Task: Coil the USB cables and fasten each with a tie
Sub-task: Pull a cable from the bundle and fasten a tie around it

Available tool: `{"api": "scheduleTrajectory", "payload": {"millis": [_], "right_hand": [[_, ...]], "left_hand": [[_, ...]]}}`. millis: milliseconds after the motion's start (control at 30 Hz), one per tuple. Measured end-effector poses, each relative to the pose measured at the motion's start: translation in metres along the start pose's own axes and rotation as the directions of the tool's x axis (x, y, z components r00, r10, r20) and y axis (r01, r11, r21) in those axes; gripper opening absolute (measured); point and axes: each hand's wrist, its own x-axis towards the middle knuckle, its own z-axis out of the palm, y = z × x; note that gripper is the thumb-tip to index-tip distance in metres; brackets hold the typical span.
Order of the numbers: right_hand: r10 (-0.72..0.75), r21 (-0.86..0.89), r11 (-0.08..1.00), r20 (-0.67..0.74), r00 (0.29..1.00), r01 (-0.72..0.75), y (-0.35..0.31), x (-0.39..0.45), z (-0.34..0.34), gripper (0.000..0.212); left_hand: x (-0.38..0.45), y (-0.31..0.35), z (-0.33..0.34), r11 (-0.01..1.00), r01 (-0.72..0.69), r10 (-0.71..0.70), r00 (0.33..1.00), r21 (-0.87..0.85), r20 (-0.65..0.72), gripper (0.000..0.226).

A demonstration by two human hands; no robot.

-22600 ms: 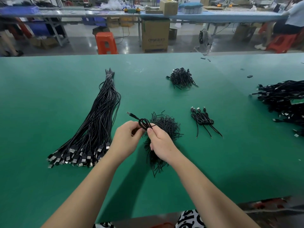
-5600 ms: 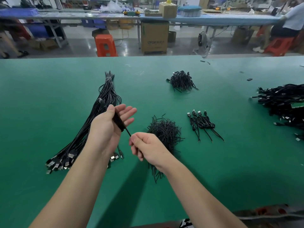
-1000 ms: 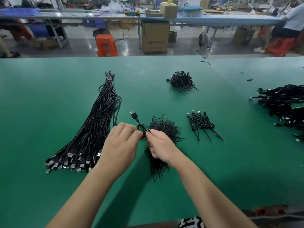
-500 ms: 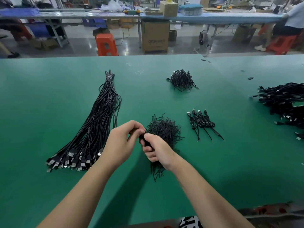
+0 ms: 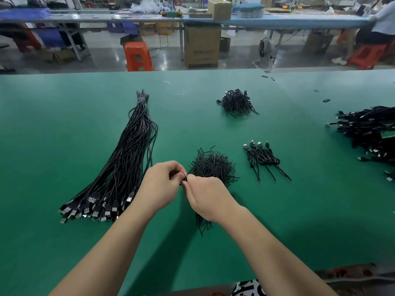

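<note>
Presently both hands meet at the centre of the frame, just left of the loose heap of ties (image 5: pixel 212 165) on the green counter (image 5: pixel 64 242). The left hand (image 5: pixel 161 185) is curled round a coiled USB cable (image 5: pixel 184 176), of which only a short black loop shows between the fingers; the right hand (image 5: pixel 206 195) pinches at the same spot, thumb and forefinger closed on the coil or on a tie around it, which of the two cannot be told. One second ago the cable's plug stood up clear above the hands; it is now hidden inside the grip, and the hands have drawn closer together. Judgement: the coil is formed and the tie is being twisted shut, so this cable is near completion. Four finished coils (image 5: pixel 264 159) lie in a row right of the tie heap, as they did several seconds ago. At left centre, a long bundle of uncoiled cables (image 5: pixel 121 167) fans toward the near edge, plugs foremost, so most of the work remains. A second dark heap (image 5: pixel 237 102) sits at upper centre and a further pile of cables (image 5: pixel 369 129) at the right edge. Nothing obstructs the hands; the tie heap touching the right hand could snag.
</note>
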Motion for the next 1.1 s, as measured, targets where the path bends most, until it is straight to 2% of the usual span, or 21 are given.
{"api": "scheduleTrajectory", "payload": {"millis": [133, 267, 333, 433, 500, 567, 667, 800, 967, 1100], "right_hand": [[-0.050, -0.058, 0.997, -0.021, 0.999, 0.049, 0.003, 0.000, 0.006, 0.035], [-0.066, 0.004, 0.998, -0.036, 0.997, 0.066, 0.004, 0.001, 0.008, 0.034], [-0.048, 0.031, 0.998, -0.054, 0.997, 0.050, 0.004, 0.001, 0.009, 0.032], [-0.008, 0.065, 0.998, -0.108, 0.994, 0.015, 0.002, 0.002, 0.008, 0.027], [0.020, 0.037, 0.999, -0.141, 0.990, -0.015, 0.002, 0.004, 0.008, 0.028], [0.040, -0.015, 0.999, -0.165, 0.985, -0.043, 0.002, 0.007, 0.009, 0.030], [0.038, -0.053, 0.997, -0.157, 0.987, -0.047, -0.001, 0.009, 0.009, 0.032], [0.050, -0.109, 0.991, -0.234, 0.971, -0.077, -0.006, 0.009, 0.002, 0.022], [0.049, -0.260, 0.961, -0.167, 0.985, -0.092, -0.008, 0.009, 0.002, 0.018], [0.052, -0.211, 0.973, -0.187, 0.981, -0.092, -0.008, 0.009, 0.001, 0.029]], "left_hand": [[0.002, -0.001, -0.002, 1.000, 0.020, -0.020, 0.999, 0.012, 0.043, 0.024], [0.006, 0.000, -0.008, 0.999, 0.028, -0.026, 0.995, -0.019, 0.095, 0.017], [0.007, 0.000, -0.009, 0.999, 0.030, -0.029, 0.999, -0.023, 0.030, 0.010], [0.007, -0.001, -0.010, 0.999, 0.010, -0.003, 0.990, 0.050, -0.143, 0.016], [0.004, 0.001, -0.009, 0.999, -0.014, 0.021, 0.986, 0.040, -0.167, 0.027], [0.001, 0.004, -0.009, 0.999, -0.042, 0.045, 0.988, 0.026, -0.145, 0.031], [-0.002, 0.008, -0.009, 0.994, -0.072, 0.080, 0.993, 0.083, -0.090, 0.017], [-0.003, 0.010, -0.012, 0.989, -0.041, 0.049, 0.997, 0.143, -0.053, 0.013], [-0.002, 0.014, -0.010, 0.982, 0.015, -0.009, 0.999, 0.189, -0.036, 0.017], [0.000, 0.013, -0.009, 0.979, 0.020, -0.012, 0.999, 0.202, -0.043, 0.015]]}}
